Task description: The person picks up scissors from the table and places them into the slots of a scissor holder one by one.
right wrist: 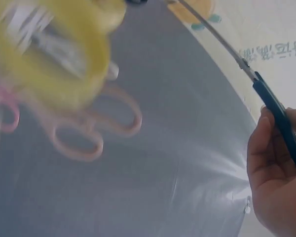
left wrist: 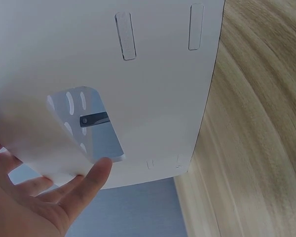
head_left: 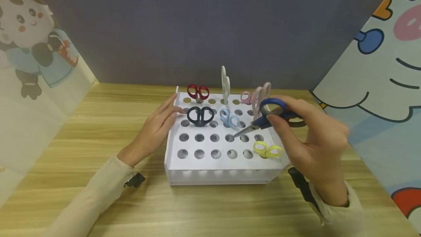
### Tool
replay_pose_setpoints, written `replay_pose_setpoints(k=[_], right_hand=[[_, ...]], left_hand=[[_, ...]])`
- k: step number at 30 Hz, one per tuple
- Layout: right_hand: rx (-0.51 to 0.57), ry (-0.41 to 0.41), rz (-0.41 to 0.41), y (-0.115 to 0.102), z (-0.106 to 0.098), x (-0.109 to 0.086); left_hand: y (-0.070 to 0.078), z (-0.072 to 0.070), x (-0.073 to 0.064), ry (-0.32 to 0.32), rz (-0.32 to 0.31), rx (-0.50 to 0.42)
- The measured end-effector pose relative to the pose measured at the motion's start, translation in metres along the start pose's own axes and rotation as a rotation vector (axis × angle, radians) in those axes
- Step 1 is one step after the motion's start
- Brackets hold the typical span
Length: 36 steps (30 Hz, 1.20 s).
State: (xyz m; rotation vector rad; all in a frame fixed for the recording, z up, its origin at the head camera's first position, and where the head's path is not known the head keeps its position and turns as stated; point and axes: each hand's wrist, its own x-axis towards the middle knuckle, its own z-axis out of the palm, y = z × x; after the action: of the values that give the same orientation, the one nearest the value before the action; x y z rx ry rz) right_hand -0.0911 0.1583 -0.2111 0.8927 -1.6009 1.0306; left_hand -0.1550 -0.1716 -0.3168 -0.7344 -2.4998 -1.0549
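My right hand (head_left: 315, 142) pinches a pair of blue-handled scissors (head_left: 262, 123) by a handle loop, above the right part of a white rack (head_left: 223, 164) with rows of round holes. The blades slant down to the left, their tip overlapping a hole in the head view. In the right wrist view the same scissors (right wrist: 274, 106) appear edge-on between thumb and fingers. My left hand (head_left: 152, 132) rests against the rack's left side, fingers extended. The left wrist view shows a fingertip at the lower edge of the cutout in the side panel (left wrist: 158, 94).
Standing in the rack are red (head_left: 198, 92), black (head_left: 200, 116), white (head_left: 225, 83), light blue (head_left: 229, 119) and yellow scissors (head_left: 267, 150). Pink scissors (head_left: 257, 100) stand at the back right. A wooden table (head_left: 141, 207) lies underneath, with a grey wall (head_left: 197, 28) behind.
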Motion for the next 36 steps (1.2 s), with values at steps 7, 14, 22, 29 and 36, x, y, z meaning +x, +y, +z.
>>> replay_pose_setpoints(k=[7,14,22,29,36], right_hand=[[0.062,-0.141,-0.051,-0.013,0.028,0.000],[0.148,-0.228,-0.097,-0.019,0.048,0.002],[0.142,-0.423,-0.078,-0.010,0.074,-0.019],[0.099,-0.636,-0.056,-0.005,0.090,-0.037],[0.078,-0.598,-0.076,-0.003,0.092,-0.046]], left_hand=[[0.002,0.000,0.003,-0.001,0.001,0.006],[0.004,0.001,0.007,0.004,0.019,0.005],[0.004,0.000,0.010,0.011,0.025,0.011],[0.001,0.000,0.007,0.020,0.029,0.009],[-0.003,0.003,0.001,0.021,0.003,0.007]])
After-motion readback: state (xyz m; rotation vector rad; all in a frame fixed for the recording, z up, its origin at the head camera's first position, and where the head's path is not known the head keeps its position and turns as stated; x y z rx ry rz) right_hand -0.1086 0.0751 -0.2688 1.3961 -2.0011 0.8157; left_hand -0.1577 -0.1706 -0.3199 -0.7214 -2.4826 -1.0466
